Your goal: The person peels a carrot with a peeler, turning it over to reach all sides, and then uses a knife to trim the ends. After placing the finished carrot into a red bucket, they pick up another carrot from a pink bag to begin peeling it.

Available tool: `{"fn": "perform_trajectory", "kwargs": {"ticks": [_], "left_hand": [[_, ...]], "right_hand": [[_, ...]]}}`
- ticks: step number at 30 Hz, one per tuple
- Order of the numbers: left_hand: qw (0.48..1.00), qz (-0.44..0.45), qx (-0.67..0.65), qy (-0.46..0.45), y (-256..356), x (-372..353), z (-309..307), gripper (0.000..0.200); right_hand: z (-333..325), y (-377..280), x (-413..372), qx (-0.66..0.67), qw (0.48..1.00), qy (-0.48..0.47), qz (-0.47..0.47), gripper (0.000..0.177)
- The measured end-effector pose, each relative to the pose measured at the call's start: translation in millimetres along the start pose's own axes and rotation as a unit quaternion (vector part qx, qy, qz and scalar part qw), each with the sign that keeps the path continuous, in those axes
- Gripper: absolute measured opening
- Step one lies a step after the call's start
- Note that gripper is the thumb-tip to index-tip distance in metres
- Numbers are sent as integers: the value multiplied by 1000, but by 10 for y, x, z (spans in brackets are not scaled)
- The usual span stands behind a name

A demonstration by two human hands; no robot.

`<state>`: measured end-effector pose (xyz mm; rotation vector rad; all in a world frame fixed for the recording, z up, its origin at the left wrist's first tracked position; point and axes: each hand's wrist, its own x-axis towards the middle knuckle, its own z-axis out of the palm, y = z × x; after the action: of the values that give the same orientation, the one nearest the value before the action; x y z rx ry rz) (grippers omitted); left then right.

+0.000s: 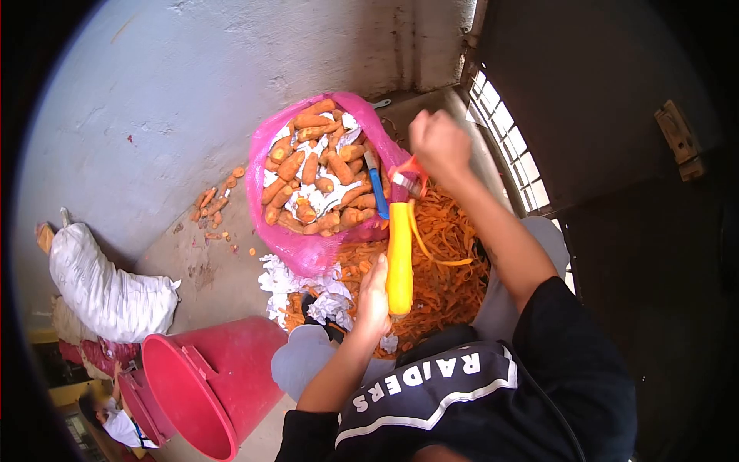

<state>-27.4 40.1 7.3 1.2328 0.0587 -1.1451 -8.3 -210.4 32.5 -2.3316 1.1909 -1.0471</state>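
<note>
Plain bright yellow covers the peeled carrot (400,266), while the peeler (411,165) is reddish orange, the heaped peelings (454,289) deep orange, and the unpeeled carrots (339,167) a duller brownish orange with yellowish cut ends. The mesh sack (304,260) is hot pink, the crumpled paper (332,306) white, the knife handle (378,192) vivid blue, the large bucket (246,373) pinkish red and the stuffed bag (115,286) white. White "RAIDERS" lettering and an angular white line pattern the black T-shirt (581,362), above pale grey trousers (541,239).
</note>
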Motion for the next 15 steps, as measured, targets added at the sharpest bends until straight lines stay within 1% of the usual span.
{"fn": "perform_trajectory", "kwargs": {"ticks": [1,2,4,6,7,8,10,11,12,14,15], "left_hand": [[1000,2,1,-7,-18,-26,-7,38],[1000,-13,-7,-3,-13,-27,-23,39],[999,-44,-23,6,4,-25,-66,39],[987,-72,-129,-56,19,64,-168,39],[976,-86,-181,-87,34,99,-203,38],[974,-81,-190,-91,62,120,-201,39],[970,-73,-208,-100,109,160,-187,39],[974,-63,-191,-108,90,196,-214,40],[977,-62,-187,-86,94,205,-202,40],[981,-63,-178,-41,86,218,-155,41],[984,-60,-169,-25,88,202,-123,41]], "right_hand": [[57,163,147,-33,998,25,47,47],[29,246,222,-33,998,48,26,49],[-77,142,188,-8,999,11,38,48],[-153,-129,-59,58,997,-38,43,49],[-132,-188,-199,64,994,-79,42,48],[-232,-309,-328,98,987,-123,18,49],[-182,-367,-557,126,969,-209,42,46],[-154,-375,-701,143,970,-195,-30,46],[-233,-431,-772,134,962,-229,-61,44],[-290,-482,-899,139,955,-239,-108,42],[-294,-488,-939,137,955,-229,-133,40]]}}
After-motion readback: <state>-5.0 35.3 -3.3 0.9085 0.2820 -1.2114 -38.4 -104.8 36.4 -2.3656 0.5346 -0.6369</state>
